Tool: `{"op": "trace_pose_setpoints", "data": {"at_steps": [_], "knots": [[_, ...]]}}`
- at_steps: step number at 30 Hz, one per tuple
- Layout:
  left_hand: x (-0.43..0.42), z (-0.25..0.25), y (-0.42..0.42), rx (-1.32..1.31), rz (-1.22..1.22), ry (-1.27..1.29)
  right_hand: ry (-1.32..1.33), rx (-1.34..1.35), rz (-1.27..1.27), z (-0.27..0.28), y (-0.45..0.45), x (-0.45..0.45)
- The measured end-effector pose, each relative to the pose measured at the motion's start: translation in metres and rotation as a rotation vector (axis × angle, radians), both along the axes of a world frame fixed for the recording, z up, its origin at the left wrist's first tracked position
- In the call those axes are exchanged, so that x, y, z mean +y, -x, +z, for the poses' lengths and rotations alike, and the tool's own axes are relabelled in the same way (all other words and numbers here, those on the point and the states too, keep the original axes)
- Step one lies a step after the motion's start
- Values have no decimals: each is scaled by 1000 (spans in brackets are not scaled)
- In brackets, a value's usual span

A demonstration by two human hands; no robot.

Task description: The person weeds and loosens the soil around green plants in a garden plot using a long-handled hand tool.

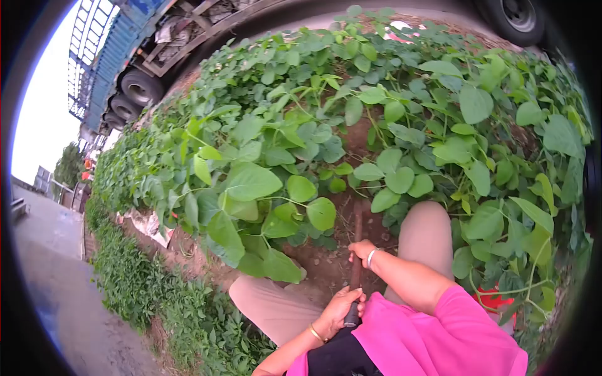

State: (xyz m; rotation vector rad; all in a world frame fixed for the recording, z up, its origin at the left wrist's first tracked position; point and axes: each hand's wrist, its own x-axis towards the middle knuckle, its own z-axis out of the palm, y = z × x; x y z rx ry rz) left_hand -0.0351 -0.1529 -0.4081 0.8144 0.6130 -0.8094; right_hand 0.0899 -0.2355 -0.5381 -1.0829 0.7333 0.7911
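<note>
Handle (355, 276), brown, straight and apparently wooden, is held by a person seated or crouched among leafy plants (254, 183). It lies between the two bent knees, running from near the waist out over bare soil (342, 233). Both hands are closed around it: the left hand (342, 306) grips near the dark, thicker end by the body, a gold-coloured bangle on its wrist; the right hand (361, 252), with a pale bangle, grips further along. The step in hand seems to be working this tool over the ground in the gap between the plants. Moving it onward would call for a firm two-handed grip and care to keep clear of the overhanging leaves and both knees. The handle looks slim and worn, slightly mottled; its far end reaches toward the foliage, and I cannot tell whether a blade is fitted there.
</note>
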Motion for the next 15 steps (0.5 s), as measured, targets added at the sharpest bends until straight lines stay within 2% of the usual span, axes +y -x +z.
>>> {"op": "trace_pose_setpoints", "data": {"at_steps": [3, 6, 8, 11, 13, 14, 15], "knots": [[2, 16, 1, -39, 5, 3, 35, -22, -5, 24, 2, -2], [3, 23, 5, -141, -25, -76, -97, -156, -58, 41, -3, -3], [3, 24, 3, -175, 7, -33, -140, -381, -6, 57, -7, -7], [8, 15, 3, -206, 59, 43, 9, -399, 46, 63, -10, -6], [11, 6, 3, -112, 92, 56, 65, -337, 81, 36, -5, -4], [14, -4, 3, 6, 112, 60, 129, -229, 131, 21, 0, -4], [15, -13, 6, 8, 107, 49, 189, -121, 179, 12, 4, -2]]}}
